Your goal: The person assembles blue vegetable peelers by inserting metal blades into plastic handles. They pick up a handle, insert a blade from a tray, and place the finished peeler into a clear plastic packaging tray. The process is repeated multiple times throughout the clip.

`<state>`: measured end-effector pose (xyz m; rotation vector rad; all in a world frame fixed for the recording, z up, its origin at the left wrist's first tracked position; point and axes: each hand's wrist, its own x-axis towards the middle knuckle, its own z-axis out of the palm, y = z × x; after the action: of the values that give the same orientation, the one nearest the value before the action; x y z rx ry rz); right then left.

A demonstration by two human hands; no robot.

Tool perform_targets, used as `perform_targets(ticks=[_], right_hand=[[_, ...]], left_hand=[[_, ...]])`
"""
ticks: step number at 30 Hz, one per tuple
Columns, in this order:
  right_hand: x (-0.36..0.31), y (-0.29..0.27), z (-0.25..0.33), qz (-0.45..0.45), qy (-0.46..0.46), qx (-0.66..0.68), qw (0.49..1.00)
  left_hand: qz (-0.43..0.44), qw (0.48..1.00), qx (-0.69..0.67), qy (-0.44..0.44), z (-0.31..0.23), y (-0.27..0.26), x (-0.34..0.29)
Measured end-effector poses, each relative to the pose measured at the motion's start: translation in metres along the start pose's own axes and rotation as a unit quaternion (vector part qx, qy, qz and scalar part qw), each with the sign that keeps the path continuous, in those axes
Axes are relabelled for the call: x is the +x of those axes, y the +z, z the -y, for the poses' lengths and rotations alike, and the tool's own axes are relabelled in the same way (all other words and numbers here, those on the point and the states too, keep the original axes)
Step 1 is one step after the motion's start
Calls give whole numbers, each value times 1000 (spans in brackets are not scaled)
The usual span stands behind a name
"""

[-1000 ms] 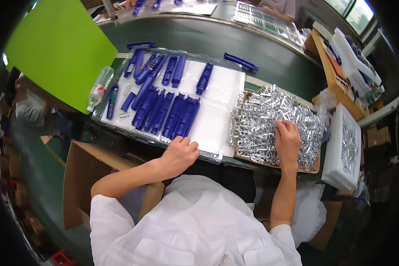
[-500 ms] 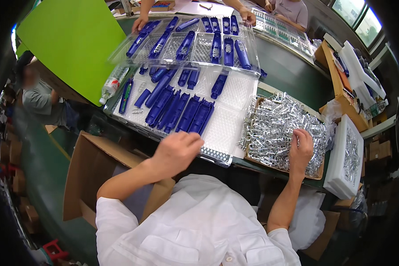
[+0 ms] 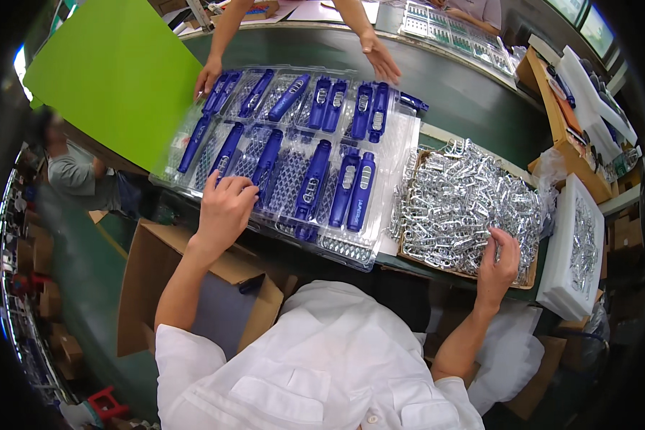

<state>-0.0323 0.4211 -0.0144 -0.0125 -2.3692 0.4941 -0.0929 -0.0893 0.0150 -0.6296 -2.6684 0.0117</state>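
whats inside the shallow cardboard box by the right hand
A heap of shiny silver metal parts fills the cardboard box, some spilling past its left edge. The right hand is over the heap's near side. The box's floor and the lower layers are hidden.

And it's an assembly workshop, clearly: blue casings (image 3: 315,168) ranked in a clear tray (image 3: 289,172) at eleven o'clock, a co-worker's arm (image 3: 228,30) beyond it, metal parts (image 3: 473,204) heaped at three, cardboard boxes (image 3: 48,299) between eight and nine!

one top tray (image 3: 289,161), perhaps fourteen blue casings (image 3: 313,180) in it
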Motion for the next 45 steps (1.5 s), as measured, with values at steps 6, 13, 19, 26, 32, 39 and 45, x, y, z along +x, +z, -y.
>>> perform_targets(ticks=[6,13,19,26,32,39,45], right_hand=[[-5,6,-10,-16,12,37,999],[0,14,-11,31,81,91,992],[-6,16,-19,54,115,94,987],[-9,9,-19,32,115,98,988],[-10,9,-18,26,169,131,976],[-12,10,-24,-19,107,165,980],[-25,-4,-15,-70,285,378,878]], left_hand=[[-6,998,-42,-45,-2,13,-9],[15,983,-141,-112,8,5,6],[66,969,-120,-203,12,16,54],[155,934,-140,-291,11,29,76],[84,928,-227,-282,20,36,64],[-50,778,-492,-388,28,21,48],[4,747,-553,-368,-11,-33,20]])
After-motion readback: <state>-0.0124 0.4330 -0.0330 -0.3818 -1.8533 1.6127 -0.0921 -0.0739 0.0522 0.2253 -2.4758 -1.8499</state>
